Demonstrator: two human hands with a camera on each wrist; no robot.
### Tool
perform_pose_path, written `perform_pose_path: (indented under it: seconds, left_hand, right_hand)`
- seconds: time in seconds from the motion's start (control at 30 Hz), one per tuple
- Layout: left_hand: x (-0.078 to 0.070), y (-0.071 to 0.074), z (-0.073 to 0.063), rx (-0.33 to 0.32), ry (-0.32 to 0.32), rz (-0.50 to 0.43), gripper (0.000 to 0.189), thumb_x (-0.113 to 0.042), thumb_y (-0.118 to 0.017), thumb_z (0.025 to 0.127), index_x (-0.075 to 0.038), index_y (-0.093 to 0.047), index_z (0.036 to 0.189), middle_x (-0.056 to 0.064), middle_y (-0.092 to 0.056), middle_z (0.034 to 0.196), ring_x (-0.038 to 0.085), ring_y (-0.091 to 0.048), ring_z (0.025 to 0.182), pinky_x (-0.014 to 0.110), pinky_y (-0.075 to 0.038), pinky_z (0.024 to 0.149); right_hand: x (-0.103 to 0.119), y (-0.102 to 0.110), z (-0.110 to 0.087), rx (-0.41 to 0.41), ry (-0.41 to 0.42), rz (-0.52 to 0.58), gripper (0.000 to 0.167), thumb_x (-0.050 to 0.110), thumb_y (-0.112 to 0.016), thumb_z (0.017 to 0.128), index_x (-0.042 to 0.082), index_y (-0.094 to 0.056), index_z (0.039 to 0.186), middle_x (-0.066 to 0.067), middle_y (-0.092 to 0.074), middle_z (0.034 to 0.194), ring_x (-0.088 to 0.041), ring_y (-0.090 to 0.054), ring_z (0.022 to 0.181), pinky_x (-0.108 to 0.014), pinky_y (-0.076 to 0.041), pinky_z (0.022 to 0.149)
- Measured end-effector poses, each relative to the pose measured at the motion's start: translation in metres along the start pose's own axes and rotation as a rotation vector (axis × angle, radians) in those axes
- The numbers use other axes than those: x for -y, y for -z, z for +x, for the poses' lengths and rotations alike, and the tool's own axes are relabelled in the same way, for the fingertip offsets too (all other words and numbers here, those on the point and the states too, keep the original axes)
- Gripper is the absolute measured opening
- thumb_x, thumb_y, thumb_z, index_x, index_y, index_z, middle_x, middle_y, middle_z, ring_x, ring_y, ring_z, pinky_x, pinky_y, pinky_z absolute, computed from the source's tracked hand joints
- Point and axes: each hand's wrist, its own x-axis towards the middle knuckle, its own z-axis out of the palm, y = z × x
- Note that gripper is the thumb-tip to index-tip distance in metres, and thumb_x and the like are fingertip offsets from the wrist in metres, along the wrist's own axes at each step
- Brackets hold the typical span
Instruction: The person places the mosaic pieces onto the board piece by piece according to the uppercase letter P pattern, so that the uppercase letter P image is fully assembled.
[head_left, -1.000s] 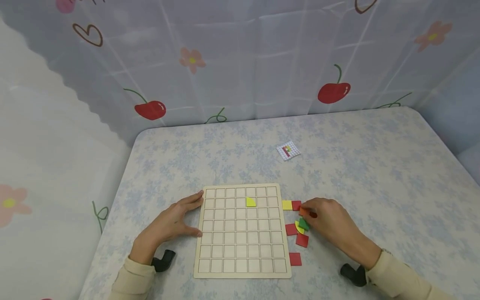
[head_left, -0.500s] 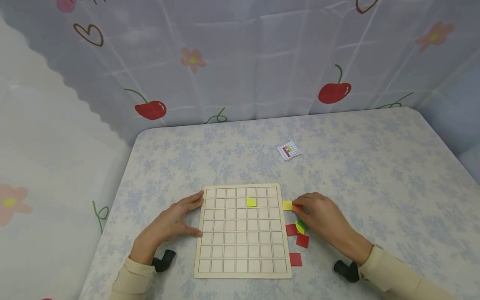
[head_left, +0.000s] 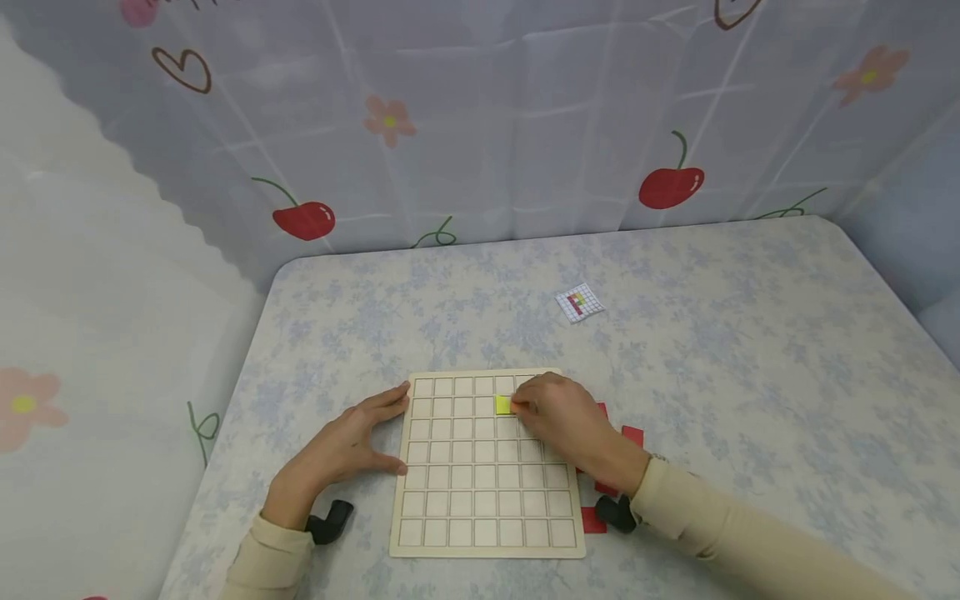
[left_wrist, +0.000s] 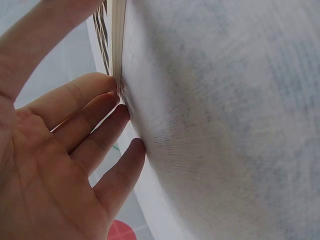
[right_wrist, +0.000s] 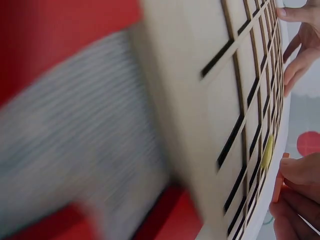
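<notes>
Between thumb and fingers, my right hand (head_left: 562,417) pinches a small thin orange piece (right_wrist: 279,185) over the upper right part of the pale gridded wooden board (head_left: 450,500). Its fingertips are right beside a yellow piece (head_left: 502,405) lying in a square of the second row. My left hand (head_left: 333,450) rests at the board's left edge, fingers spread, with thumb and fingertips at the rim. The left wrist view shows those fingers (left_wrist: 100,145) extended along the edge, holding nothing.
Red square tiles (head_left: 632,436) lie right of the board, partly hidden under my right forearm; another red tile (head_left: 594,520) is near its lower right corner. Farther back lies a small card (head_left: 580,302) with a coloured grid pattern. A patterned curtain (head_left: 480,125) rises behind the table.
My right hand has picked up the orange piece from the tiles beside the board and moved left over the board to the yellow piece. My left hand has stayed at the board's edge.
</notes>
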Motion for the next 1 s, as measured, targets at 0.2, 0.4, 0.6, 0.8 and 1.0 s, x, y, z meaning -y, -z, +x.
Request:
perform_pose_path:
  seconds: [0.2, 0.4, 0.6, 0.8, 1.0]
  left_hand:
    - [0.001, 0.0, -0.001, -0.002, -0.002, 0.001, 0.099, -0.032, -0.089, 0.07, -0.007, -0.039, 0.151, 0.002, -0.022, 0.162, 0.034, -0.024, 0.146, 0.059, -0.037, 0.104]
    - [0.001, 0.0, -0.001, 0.004, 0.005, -0.012, 0.098, -0.031, -0.089, 0.071, -0.01, -0.038, 0.151, -0.001, -0.021, 0.162, 0.033, -0.023, 0.146, 0.058, -0.037, 0.104]
    - [0.001, 0.001, -0.002, -0.003, 0.014, -0.006, 0.098, -0.03, -0.089, 0.07, -0.01, -0.039, 0.151, -0.001, -0.021, 0.162, 0.033, -0.023, 0.146, 0.058, -0.038, 0.104]
    - [0.0, 0.001, -0.002, 0.003, 0.011, -0.005, 0.097, -0.032, -0.089, 0.071, -0.01, -0.039, 0.151, 0.0, -0.022, 0.162, 0.033, -0.024, 0.146, 0.057, -0.038, 0.103]
    - [0.001, 0.0, -0.001, -0.002, 0.013, 0.003, 0.096, -0.031, -0.089, 0.072, -0.008, -0.04, 0.151, 0.001, -0.023, 0.162, 0.033, -0.024, 0.146, 0.057, -0.038, 0.103]
  right_hand:
    - [0.012, -0.014, 0.017, 0.023, 0.039, 0.026, 0.005, 0.006, -0.073, 0.088, 0.01, -0.077, 0.088, 0.002, -0.072, 0.091, -0.016, -0.063, 0.089, -0.032, -0.053, 0.078]
    - [0.014, -0.022, 0.025, 0.05, 0.03, 0.016, 0.007, 0.006, -0.074, 0.088, 0.011, -0.078, 0.088, 0.002, -0.073, 0.091, -0.016, -0.063, 0.088, -0.031, -0.053, 0.076]
    - [0.016, -0.028, 0.029, 0.067, 0.052, 0.024, 0.009, 0.003, -0.073, 0.087, 0.012, -0.076, 0.085, 0.0, -0.072, 0.09, -0.017, -0.063, 0.087, -0.031, -0.053, 0.075]
    - [0.019, -0.029, 0.029, 0.088, 0.047, 0.044, 0.01, 0.003, -0.072, 0.088, 0.01, -0.078, 0.091, -0.002, -0.073, 0.093, -0.017, -0.063, 0.089, -0.031, -0.053, 0.076]
    - [0.022, -0.03, 0.028, 0.097, 0.043, 0.033, 0.009, 0.003, -0.073, 0.088, 0.01, -0.078, 0.09, -0.002, -0.073, 0.092, -0.018, -0.063, 0.089, -0.03, -0.053, 0.075]
